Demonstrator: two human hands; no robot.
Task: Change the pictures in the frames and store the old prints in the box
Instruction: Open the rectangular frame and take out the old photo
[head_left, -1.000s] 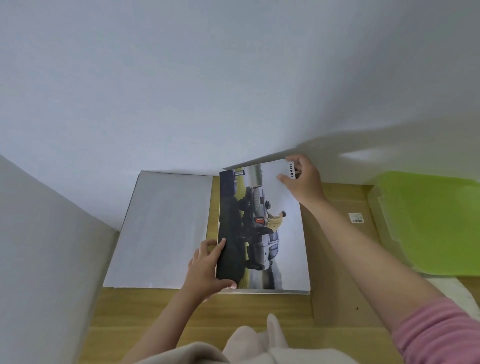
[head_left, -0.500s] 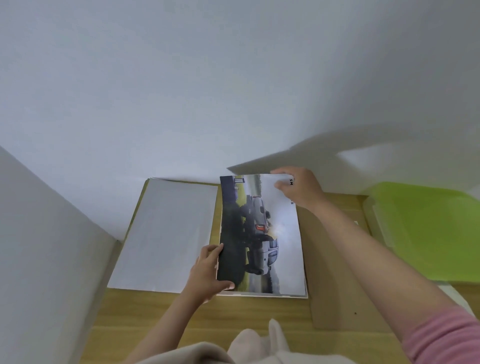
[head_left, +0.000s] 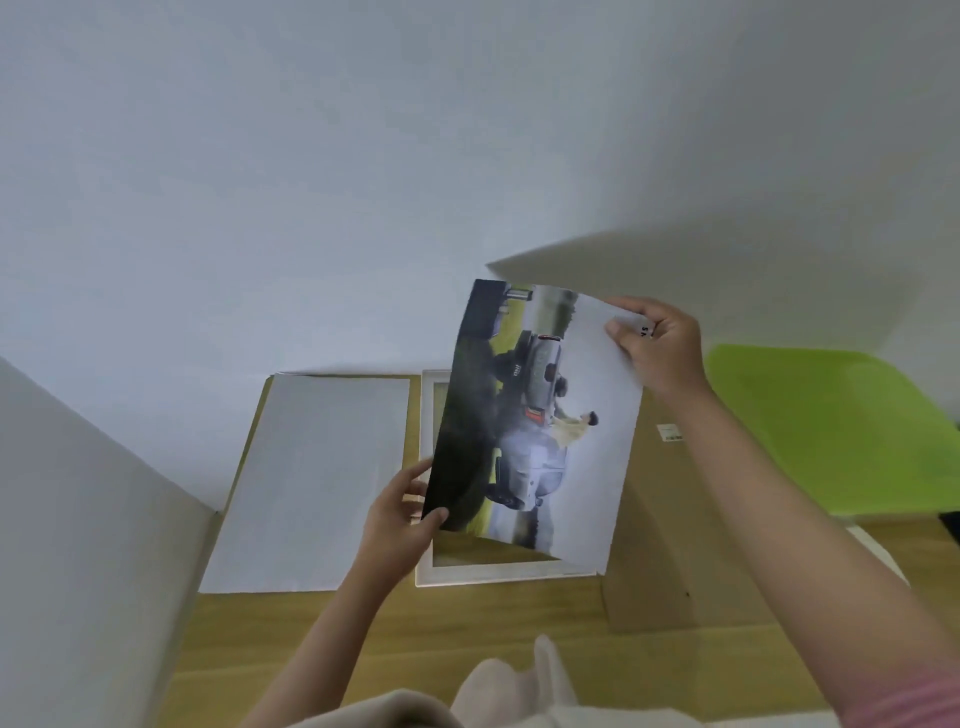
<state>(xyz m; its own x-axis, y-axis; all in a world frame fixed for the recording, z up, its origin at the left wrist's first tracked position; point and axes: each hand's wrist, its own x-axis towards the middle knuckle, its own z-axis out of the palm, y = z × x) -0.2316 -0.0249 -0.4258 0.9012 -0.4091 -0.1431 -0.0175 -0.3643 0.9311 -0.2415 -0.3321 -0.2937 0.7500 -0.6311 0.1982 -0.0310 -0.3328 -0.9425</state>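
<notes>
A print of a grey car with a person in yellow (head_left: 540, 426) is held up off the desk, tilted. My left hand (head_left: 402, 512) pinches its near left edge. My right hand (head_left: 657, 345) pinches its far right corner. Under the print lies a white picture frame (head_left: 426, 519), flat on the desk, mostly hidden by the print. A green translucent plastic box (head_left: 841, 431) sits at the right.
A white sheet (head_left: 317, 483) lies on the wooden desk (head_left: 415, 639) left of the frame. A brown cardboard backing board (head_left: 660, 551) lies right of the frame. White walls close in at the back and left. Pale cloth (head_left: 509, 696) shows at the bottom edge.
Both hands have lifted the car print off the frame and tilted it up. The white frame beneath has come into view.
</notes>
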